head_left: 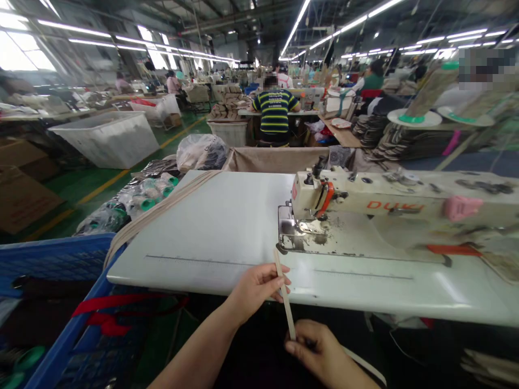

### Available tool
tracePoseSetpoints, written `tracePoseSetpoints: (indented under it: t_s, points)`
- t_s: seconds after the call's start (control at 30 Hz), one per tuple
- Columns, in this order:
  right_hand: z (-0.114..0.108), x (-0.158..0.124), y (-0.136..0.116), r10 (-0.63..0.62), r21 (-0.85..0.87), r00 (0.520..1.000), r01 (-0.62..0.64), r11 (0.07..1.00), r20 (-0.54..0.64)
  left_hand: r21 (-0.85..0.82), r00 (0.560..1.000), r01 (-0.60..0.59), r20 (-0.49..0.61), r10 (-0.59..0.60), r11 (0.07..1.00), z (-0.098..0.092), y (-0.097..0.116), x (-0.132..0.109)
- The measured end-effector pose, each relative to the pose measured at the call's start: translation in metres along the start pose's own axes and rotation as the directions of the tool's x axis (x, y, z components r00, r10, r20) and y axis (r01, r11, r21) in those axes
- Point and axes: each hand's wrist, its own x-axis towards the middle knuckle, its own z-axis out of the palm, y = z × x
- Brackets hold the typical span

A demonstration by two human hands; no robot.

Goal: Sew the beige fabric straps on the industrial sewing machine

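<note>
A narrow beige fabric strip [287,305] runs between my two hands in front of the table edge. My left hand [261,286] pinches it near its upper end, which sticks up past the fingers over the white sewing table [227,227]. Lower down and to the right, my right hand [314,348] is closed around the same strip. A tail of it comes out below my right wrist. Beyond my hands stands a sewing machine [389,202], its needle area [302,224] a short way from the strip's upper end.
More beige strips [162,208] drape over the table's left edge. Left of it are a blue plastic crate [87,302] with a red ribbon [111,305], and bagged thread cones [141,197]. A fabric-lined bin [271,159] sits behind; a person in a striped shirt [275,111] works further back.
</note>
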Motion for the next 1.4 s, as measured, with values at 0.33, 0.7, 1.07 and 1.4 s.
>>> tracePoseSetpoints:
  t_s: [0.33, 0.7, 1.07, 1.4]
  points:
    - [-0.038, -0.014, -0.002, 0.021, -0.016, 0.978, -0.025, 1.000, -0.205, 0.089, 0.996, -0.025, -0.081, 0.032, 0.996, 0.011, -0.003, 0.001]
    - [-0.054, -0.020, -0.003, -0.020, -0.173, 0.959, -0.030, 0.984, -0.284, 0.033, 0.999, -0.024, -0.037, 0.025, 0.999, 0.014, -0.010, 0.007]
    - [-0.053, -0.017, -0.007, -0.023, -0.180, 0.965, -0.025, 0.983, -0.260, 0.029, 0.998, -0.025, -0.059, 0.026, 0.999, 0.012, -0.014, 0.007]
    - [-0.049, -0.016, -0.008, -0.011, -0.189, 0.975, -0.033, 0.981, -0.223, 0.094, 0.999, -0.043, 0.010, 0.042, 0.995, 0.010, -0.010, 0.002]
